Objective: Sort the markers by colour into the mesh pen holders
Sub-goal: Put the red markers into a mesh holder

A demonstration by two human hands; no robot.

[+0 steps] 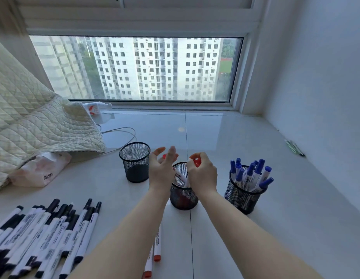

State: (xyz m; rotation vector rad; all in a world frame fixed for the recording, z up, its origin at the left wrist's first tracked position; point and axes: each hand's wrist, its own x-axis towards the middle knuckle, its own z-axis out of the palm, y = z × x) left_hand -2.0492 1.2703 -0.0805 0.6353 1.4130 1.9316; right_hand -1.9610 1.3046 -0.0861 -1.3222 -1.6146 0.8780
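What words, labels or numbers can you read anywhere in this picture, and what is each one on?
Soft white tissue pack: two dark printed characters, upside down, not legible.
White-barrelled black-capped markers: barrel print, too blurred to read.
White-barrelled blue-capped markers in the right black mesh pen holder: labels too small.
Red-capped markers on the sill: orange print, blurred.
White bottle by the window: red mark, unreadable.

Three black mesh pen holders (135, 162) stand on a glossy white table (215, 137), blue-capped white markers (249, 176) filling the 3 o'clock one, black-capped white markers (54, 234) at 8 o'clock.
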